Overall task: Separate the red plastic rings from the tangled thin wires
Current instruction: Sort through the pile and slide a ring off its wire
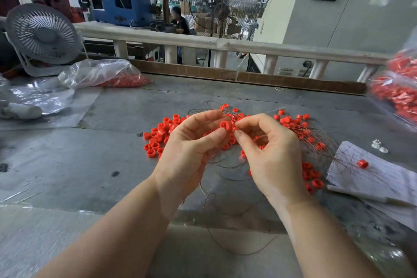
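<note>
Both forearms reach in from the near edge and meet above the middle of the grey table (pixel 67 165); the left hand (pixel 191 142) is turned palm toward the right, its fingers curled, thumb and forefinger pinching one red ring (pixel 224 124) held up above the heap; the right hand (pixel 270 149) faces it, fingers curled, thumb and forefinger tips closed on the thin wires (pixel 228 166) just right of that ring, the two hands' fingertips almost touching.

The loose red rings (pixel 158 137) lie scattered under and around the hands, a cluster to the left, another to the right and far right, a few near the right wrist; too many and too overlapped to count; one single ring (pixel 362 163) sits apart on a sheet of paper (pixel 379 178) at the right. The wires run through the right-hand cluster, fan out over the paper, and loop toward the near edge between the forearms.

The paper bears handwriting, too small to read; no brand or label is legible.

Two clear plastic bags hold more red pieces: one bag (pixel 108 73) far left, one (pixel 397 95) at the right edge. Two fans: a small white fan (pixel 42 34) far left, a tall dark pedestal fan (pixel 216 4) beyond the rail. Two small white parts (pixel 379 145) lie far of the paper.
</note>
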Available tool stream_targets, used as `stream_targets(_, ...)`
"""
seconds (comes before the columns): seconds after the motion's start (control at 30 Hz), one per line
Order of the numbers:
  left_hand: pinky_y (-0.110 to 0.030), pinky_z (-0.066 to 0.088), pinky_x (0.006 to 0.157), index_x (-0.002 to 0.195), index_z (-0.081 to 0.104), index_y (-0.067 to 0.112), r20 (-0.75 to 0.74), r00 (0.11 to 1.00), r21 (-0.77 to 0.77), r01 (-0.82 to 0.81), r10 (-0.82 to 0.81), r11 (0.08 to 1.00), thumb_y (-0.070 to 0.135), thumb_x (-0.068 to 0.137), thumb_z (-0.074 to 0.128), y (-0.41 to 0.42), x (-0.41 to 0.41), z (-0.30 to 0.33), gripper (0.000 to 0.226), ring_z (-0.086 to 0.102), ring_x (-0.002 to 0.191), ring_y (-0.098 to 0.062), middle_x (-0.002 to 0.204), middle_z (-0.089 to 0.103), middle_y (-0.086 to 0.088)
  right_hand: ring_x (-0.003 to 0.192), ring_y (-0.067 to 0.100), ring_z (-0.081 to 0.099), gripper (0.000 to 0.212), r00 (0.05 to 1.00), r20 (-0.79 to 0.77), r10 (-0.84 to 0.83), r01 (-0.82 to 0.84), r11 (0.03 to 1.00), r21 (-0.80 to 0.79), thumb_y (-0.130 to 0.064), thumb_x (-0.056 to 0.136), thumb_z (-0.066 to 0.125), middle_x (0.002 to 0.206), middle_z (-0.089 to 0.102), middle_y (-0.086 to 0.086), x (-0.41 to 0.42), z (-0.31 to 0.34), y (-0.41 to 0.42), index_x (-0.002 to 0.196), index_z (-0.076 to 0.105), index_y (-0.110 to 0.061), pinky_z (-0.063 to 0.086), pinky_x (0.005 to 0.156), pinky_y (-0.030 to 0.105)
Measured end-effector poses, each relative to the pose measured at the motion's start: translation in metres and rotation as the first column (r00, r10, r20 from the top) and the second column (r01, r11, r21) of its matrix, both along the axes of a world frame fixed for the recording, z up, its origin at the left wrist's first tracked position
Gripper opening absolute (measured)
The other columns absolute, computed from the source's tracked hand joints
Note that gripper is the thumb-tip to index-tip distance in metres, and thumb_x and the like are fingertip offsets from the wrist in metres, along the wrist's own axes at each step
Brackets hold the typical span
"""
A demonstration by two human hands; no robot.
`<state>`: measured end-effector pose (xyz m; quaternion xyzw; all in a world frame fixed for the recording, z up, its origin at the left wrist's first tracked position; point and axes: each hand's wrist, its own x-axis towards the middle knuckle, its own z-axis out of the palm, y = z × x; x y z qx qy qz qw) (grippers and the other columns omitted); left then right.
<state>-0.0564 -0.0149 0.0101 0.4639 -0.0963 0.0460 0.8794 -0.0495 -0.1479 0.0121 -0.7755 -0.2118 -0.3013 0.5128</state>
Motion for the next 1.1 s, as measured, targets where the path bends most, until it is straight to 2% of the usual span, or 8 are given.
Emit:
stream_targets(0.13, -0.021, 0.057, 0.069, 0.081, 0.072, 0.011, -0.015, 0.999, -0.062, 0.030, -0.031, 0.998, -0.003, 0.063, 0.062, -0.0008, -0.0003, 0.0009, 0.025, 0.070, 0.075, -0.014, 0.080, 0.072, -0.008, 0.057, 0.004, 0.060, 0.013, 1.000, 0.011, 0.012, -0.012, 1.000, -0.001, -0.006, 0.084, 0.067, 0.071, 0.063, -0.015, -0.0010, 0.0006, 0.0003, 0.084, 0.067, -0.019, 0.045, 0.054, 0.014)
stream_targets(0.27, -0.019, 0.056, 0.067, 0.076, 0.074, 0.012, -0.004, 0.999, -0.044, 0.053, -0.054, 0.998, -0.001, 0.064, 0.062, -0.0009, -0.0011, 0.0017, 0.021, 0.070, 0.076, -0.013, 0.080, 0.072, -0.007, 0.058, 0.004, 0.060, 0.011, 1.000, 0.016, 0.017, -0.017, 1.000, 0.016, -0.006, 0.084, 0.067, 0.071, 0.063, -0.015, -0.0019, 0.0022, 0.0003, 0.084, 0.068, -0.018, 0.043, 0.055, 0.012)
stream_targets(0.5, -0.019, 0.056, 0.067, 0.075, 0.076, 0.013, 0.003, 0.998, -0.014, 0.057, -0.057, 0.998, 0.001, 0.063, 0.063, -0.0024, -0.0013, 0.0009, 0.021, 0.070, 0.076, -0.013, 0.080, 0.073, -0.006, 0.062, 0.014, 0.062, 0.003, 0.999, 0.019, 0.039, -0.040, 0.998, 0.047, -0.012, 0.084, 0.067, 0.076, 0.065, -0.002, -0.0030, 0.0040, 0.0004, 0.083, 0.070, -0.013, 0.048, 0.059, 0.026)
stream_targets(0.63, -0.017, 0.054, 0.064, 0.077, 0.077, 0.012, -0.001, 0.997, 0.022, 0.074, -0.074, 0.997, 0.004, 0.064, 0.065, -0.0038, -0.0023, 0.0016, 0.019, 0.070, 0.073, -0.011, 0.079, 0.074, -0.005, 0.063, 0.017, 0.062, 0.007, 0.999, 0.002, 0.034, -0.034, 0.999, 0.043, -0.009, 0.084, 0.068, 0.077, 0.065, -0.001, -0.0021, 0.0044, -0.0003, 0.082, 0.069, -0.016, 0.047, 0.062, 0.026)
stream_targets(0.77, -0.017, 0.055, 0.064, 0.074, 0.075, 0.011, -0.008, 0.999, 0.036, 0.044, -0.044, 0.998, 0.007, 0.061, 0.067, -0.0043, -0.0022, 0.0009, 0.016, 0.070, 0.071, -0.011, 0.076, 0.073, -0.004, 0.060, 0.006, 0.058, 0.016, 0.998, -0.025, 0.061, -0.061, 0.998, 0.024, -0.006, 0.084, 0.067, 0.074, 0.065, -0.003, -0.0032, 0.0048, 0.0004, 0.079, 0.067, -0.021, 0.044, 0.061, 0.017)
stream_targets(0.9, -0.018, 0.055, 0.065, 0.091, 0.066, 0.002, -0.048, 0.998, 0.045, 0.045, -0.043, 0.998, 0.009, 0.065, 0.065, -0.0044, -0.0006, -0.0017, 0.027, 0.070, 0.073, -0.013, 0.082, 0.073, -0.007, 0.058, 0.000, 0.057, 0.021, 0.991, -0.066, 0.120, -0.119, 0.993, 0.021, -0.002, 0.086, 0.063, 0.070, 0.063, -0.010, -0.0045, 0.0059, 0.0016, 0.079, 0.066, -0.022, 0.041, 0.059, 0.009)
stream_targets(0.97, -0.019, 0.056, 0.068, 0.096, 0.068, 0.001, -0.057, 0.996, 0.056, 0.066, -0.063, 0.996, 0.011, 0.069, 0.063, -0.0033, -0.0003, -0.0024, 0.029, 0.070, 0.077, -0.013, 0.086, 0.073, -0.009, 0.061, -0.001, 0.057, 0.023, 0.989, -0.071, 0.132, -0.132, 0.991, 0.005, -0.001, 0.087, 0.062, 0.073, 0.062, -0.011, -0.0048, 0.0064, 0.0020, 0.081, 0.067, -0.023, 0.041, 0.060, 0.008)
stream_targets(1.1, -0.020, 0.056, 0.071, 0.088, 0.075, 0.006, -0.088, 0.989, 0.049, 0.123, -0.118, 0.991, 0.014, 0.071, 0.062, -0.0028, -0.0007, -0.0038, 0.023, 0.068, 0.072, -0.010, 0.076, 0.071, -0.006, 0.063, -0.003, 0.057, 0.023, 0.989, -0.081, 0.125, -0.127, 0.992, -0.024, -0.001, 0.087, 0.062, 0.077, 0.062, -0.011, -0.0052, 0.0061, 0.0020, 0.085, 0.069, -0.023, 0.040, 0.062, 0.007)
